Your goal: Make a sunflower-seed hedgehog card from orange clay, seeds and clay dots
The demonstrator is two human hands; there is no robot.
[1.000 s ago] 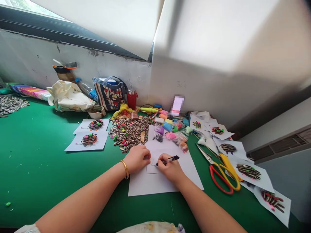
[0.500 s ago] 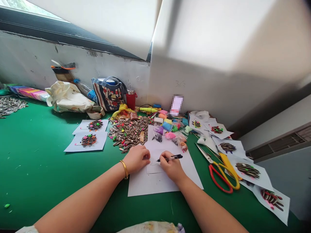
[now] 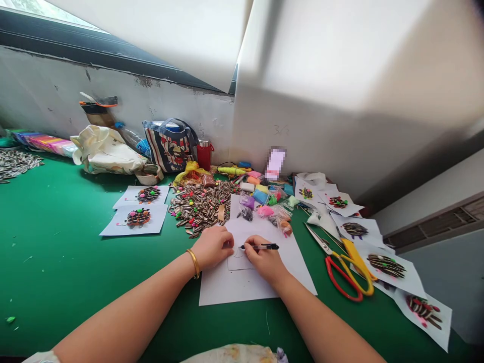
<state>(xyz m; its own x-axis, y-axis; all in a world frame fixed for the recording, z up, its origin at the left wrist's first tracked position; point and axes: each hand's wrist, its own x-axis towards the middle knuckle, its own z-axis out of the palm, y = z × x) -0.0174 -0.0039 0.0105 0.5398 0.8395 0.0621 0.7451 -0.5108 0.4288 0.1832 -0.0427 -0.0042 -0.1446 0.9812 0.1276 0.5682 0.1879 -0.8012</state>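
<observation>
My right hand (image 3: 265, 259) is closed round a black pen (image 3: 264, 246), its tip on a small white card (image 3: 236, 264) that bears a thin curved line. The card lies on a larger white sheet (image 3: 223, 291). My left hand (image 3: 215, 247), with a gold bangle at the wrist, rests at the card's left edge, fingers curled; whether they pinch anything is hidden. Behind it spreads a pile of striped seeds (image 3: 200, 206) dotted with small coloured balls.
Scissors (image 3: 346, 269) with red and yellow handles lie right of the sheet. Seed-decorated cards (image 3: 412, 277) line the right side, and two more (image 3: 143, 229) lie left. Bagged coloured clay (image 3: 260, 196), a cloth bag (image 3: 113, 156) and a red bottle (image 3: 204, 155) stand behind.
My right hand and the pen have shifted slightly left, and the pen lies flatter. The curved line on the card looks longer. My left hand has not moved.
</observation>
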